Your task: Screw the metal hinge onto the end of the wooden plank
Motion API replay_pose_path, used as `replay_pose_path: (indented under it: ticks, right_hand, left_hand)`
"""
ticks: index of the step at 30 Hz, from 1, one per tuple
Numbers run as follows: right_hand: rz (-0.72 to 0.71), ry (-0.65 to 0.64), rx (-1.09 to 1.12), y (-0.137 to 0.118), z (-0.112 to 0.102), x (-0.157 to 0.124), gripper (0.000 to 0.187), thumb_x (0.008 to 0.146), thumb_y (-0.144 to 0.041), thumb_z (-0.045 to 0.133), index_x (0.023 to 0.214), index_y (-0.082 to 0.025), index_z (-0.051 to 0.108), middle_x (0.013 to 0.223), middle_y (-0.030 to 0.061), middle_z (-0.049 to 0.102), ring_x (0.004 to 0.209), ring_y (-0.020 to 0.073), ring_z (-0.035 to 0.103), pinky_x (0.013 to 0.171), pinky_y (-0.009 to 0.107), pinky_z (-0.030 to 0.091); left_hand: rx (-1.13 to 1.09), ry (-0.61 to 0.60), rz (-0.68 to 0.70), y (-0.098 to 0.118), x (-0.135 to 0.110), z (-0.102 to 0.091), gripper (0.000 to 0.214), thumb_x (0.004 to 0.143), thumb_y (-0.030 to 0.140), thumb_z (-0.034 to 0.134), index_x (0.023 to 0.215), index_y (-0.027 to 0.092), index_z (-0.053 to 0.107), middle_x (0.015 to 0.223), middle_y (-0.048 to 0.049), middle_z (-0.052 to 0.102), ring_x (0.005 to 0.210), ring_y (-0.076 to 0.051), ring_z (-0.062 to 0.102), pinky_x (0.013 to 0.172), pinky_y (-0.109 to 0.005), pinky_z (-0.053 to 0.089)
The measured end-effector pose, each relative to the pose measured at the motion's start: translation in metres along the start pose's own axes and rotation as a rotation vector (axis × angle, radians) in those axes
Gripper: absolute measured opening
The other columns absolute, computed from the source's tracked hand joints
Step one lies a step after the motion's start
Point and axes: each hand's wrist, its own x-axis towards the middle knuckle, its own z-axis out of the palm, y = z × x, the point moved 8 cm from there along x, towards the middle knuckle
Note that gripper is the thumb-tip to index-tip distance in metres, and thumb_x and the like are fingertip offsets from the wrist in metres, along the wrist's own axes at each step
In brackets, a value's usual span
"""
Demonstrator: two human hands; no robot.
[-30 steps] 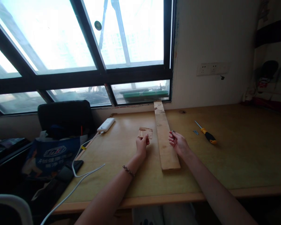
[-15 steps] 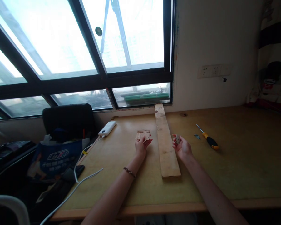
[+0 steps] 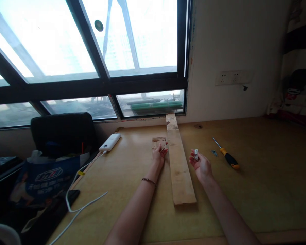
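Observation:
My left hand (image 3: 159, 156) rests on a small square wooden piece (image 3: 159, 142) and presses it against the left edge of a long wooden plank (image 3: 177, 160) that runs away from me to the wall. Its fingers lie on the piece. My right hand (image 3: 201, 165) is palm up just right of the plank, fingers curled around a small metal hinge (image 3: 196, 154).
A yellow-and-black screwdriver (image 3: 226, 157) and a few screws (image 3: 214, 153) lie on the wooden desk (image 3: 257, 177) to the right. A white power bank (image 3: 109, 142) with a white cable (image 3: 76, 204) sits at the left, beside a black chair (image 3: 63, 131) and a blue bag (image 3: 44, 177).
My left hand slid the small wooden piece right, up against the plank. My right hand turned palm up, moved slightly right off the plank, the hinge now showing in it.

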Motion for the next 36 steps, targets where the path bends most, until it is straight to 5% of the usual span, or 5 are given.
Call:
replay_pose_path:
  ticks: [12,36]
  right_hand:
    - [0.053,-0.083,0.052,0.0098,0.0097,-0.0001,0.012,0.076,-0.013,0.051,0.075,-0.014,0.062,0.071,0.0060,0.068,0.066,0.0154,0.065,0.065,0.028,0.054]
    - [-0.042,-0.102,-0.059,0.0057,0.0082,0.0018,0.018,0.060,-0.016,0.070,0.077,-0.015,0.064,0.077,0.0040,0.069,0.065,0.0164,0.066,0.061,0.027,0.055]
  left_hand:
    - [-0.011,0.035,0.018,-0.0041,0.0009,-0.0015,0.006,0.074,0.015,0.058,0.073,0.015,0.052,0.054,0.0010,0.057,0.042,-0.010,0.056,0.047,-0.022,0.048]
    - [-0.017,0.060,-0.049,-0.0070,-0.0030,0.0034,0.005,0.075,0.019,0.057,0.078,0.014,0.057,0.063,-0.0030,0.062,0.044,-0.008,0.055,0.052,-0.021,0.048]
